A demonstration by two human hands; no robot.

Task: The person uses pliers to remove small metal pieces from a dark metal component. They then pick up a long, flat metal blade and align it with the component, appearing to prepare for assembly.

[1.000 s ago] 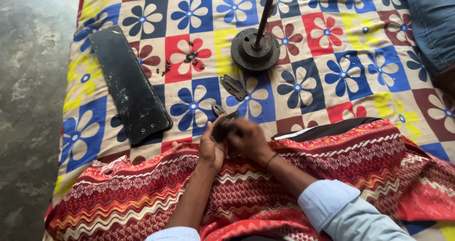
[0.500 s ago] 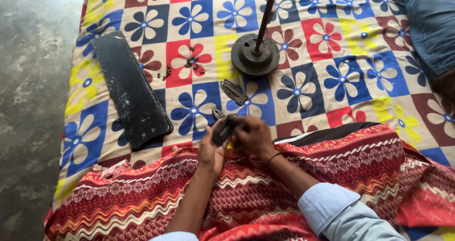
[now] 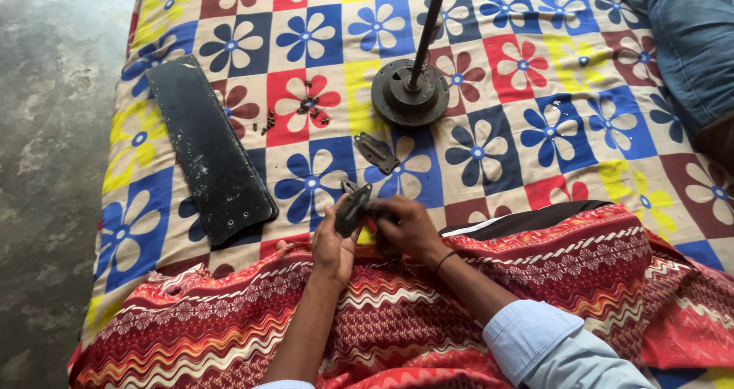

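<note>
Mid-step: small dark metal bracket [image 3: 352, 209] clasped in left hand [image 3: 333, 245] and right hand [image 3: 405, 228], near bed edge. Next, likely: steady grip; loose screws [image 3: 306, 106] far-left.

Two hands – left hand [image 3: 330, 245], right hand [image 3: 407, 228] – share one bracket [image 3: 352, 208]. One more bracket [image 3: 376, 151] lies loose – two in all. One blade [image 3: 208, 149]. One hub [image 3: 410, 92] with one rod [image 3: 425, 31]. Several screws [image 3: 306, 104], too small to count.
</note>
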